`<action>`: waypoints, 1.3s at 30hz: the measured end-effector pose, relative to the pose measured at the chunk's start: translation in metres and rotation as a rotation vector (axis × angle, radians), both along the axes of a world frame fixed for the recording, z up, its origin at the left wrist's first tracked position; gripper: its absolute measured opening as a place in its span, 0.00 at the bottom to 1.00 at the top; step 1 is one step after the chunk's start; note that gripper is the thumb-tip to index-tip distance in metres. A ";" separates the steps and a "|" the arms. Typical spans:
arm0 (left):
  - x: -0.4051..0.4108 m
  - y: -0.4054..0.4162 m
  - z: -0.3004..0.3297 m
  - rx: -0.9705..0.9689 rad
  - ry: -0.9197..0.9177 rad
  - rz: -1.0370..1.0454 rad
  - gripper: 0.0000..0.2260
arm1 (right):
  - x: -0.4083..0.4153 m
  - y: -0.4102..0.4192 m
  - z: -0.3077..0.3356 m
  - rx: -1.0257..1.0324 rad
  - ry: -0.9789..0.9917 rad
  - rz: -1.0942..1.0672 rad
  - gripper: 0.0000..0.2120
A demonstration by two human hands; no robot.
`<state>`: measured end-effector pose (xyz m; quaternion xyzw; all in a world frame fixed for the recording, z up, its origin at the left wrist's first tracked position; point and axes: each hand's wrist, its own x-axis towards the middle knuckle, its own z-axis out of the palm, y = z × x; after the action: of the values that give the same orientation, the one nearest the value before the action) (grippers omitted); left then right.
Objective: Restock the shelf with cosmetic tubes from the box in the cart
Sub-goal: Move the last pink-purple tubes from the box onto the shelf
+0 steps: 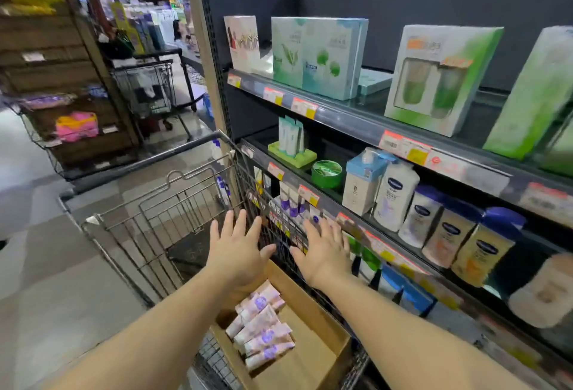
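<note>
A brown cardboard box (313, 321) sits in the near end of a wire shopping cart (173, 212). Several pale pink cosmetic tubes with purple print (263, 330) lie stacked along the box's left side. My left hand (238, 250) hovers above the box's far end, fingers spread, holding nothing. My right hand (322, 250) is stretched out beside it, over the cart's right wall, palm down, also empty. Behind the cart wall, white and purple tubes (293, 203) stand on the dark shelf (338, 209).
The shelf unit on the right carries boxed gift sets (319, 54) on top, lotion bottles (397, 194) and a green jar (326, 173) below. A second cart (148, 88) and a wooden display rack (62, 79) stand across the aisle on the left.
</note>
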<state>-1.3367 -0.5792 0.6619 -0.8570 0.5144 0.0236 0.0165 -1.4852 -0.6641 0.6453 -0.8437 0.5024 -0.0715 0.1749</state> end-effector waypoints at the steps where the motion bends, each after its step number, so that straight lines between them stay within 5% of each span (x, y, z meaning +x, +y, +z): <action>1: 0.008 -0.008 -0.007 0.018 0.010 -0.011 0.33 | 0.008 -0.008 -0.006 0.014 0.007 -0.004 0.32; 10: 0.080 -0.070 -0.102 0.182 0.111 -0.188 0.33 | 0.058 -0.045 -0.091 0.172 0.110 -0.187 0.32; 20: 0.131 -0.079 -0.238 0.343 0.214 -0.423 0.33 | 0.077 0.013 -0.251 0.590 0.215 -0.570 0.23; 24: 0.144 -0.068 -0.287 0.437 0.204 -0.458 0.34 | 0.095 0.037 -0.327 0.809 0.102 -0.671 0.29; 27: 0.152 -0.066 -0.314 0.482 0.231 -0.467 0.33 | 0.113 0.044 -0.360 0.896 -0.038 -0.798 0.20; 30: 0.161 -0.066 -0.332 0.475 0.263 -0.490 0.34 | 0.132 0.042 -0.384 0.968 -0.123 -0.937 0.23; 34: 0.171 -0.068 -0.348 0.455 0.285 -0.518 0.34 | 0.148 0.033 -0.405 0.951 -0.153 -1.164 0.26; 39: 0.171 -0.067 -0.355 0.397 0.369 -0.539 0.31 | 0.145 0.035 -0.407 0.917 -0.205 -1.119 0.18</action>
<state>-1.1658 -0.6457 0.3066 -0.6523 0.7012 0.2715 0.0952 -1.3404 -0.6296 0.2385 -0.2917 0.8189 -0.0114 0.4941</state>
